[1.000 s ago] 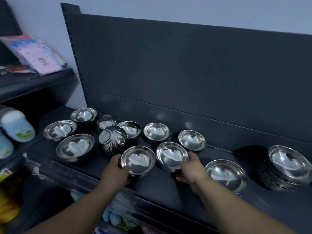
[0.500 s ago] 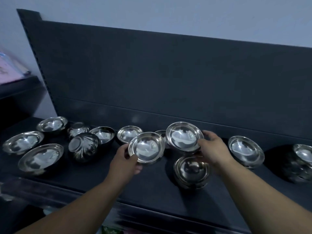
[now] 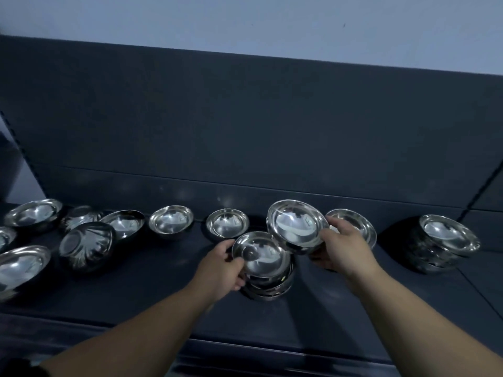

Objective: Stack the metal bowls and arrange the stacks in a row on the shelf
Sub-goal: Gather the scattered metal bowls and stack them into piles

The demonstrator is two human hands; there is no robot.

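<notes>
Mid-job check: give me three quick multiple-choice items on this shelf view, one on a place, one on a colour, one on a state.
1. Where is the tall finished stack?
A. far right of the shelf
B. far left
C. on the floor

2. What colour is the shelf?
A. white
B. red
C. dark grey

3. The bowl in the right hand is:
A. lying upside down
B. lifted and tilted
C. flat on the shelf

Answers:
1 A, it stands alone past the right hand.
2 C, board and back panel are dark grey.
3 B, the raised bowl leans above the small stack under the left hand.
</notes>
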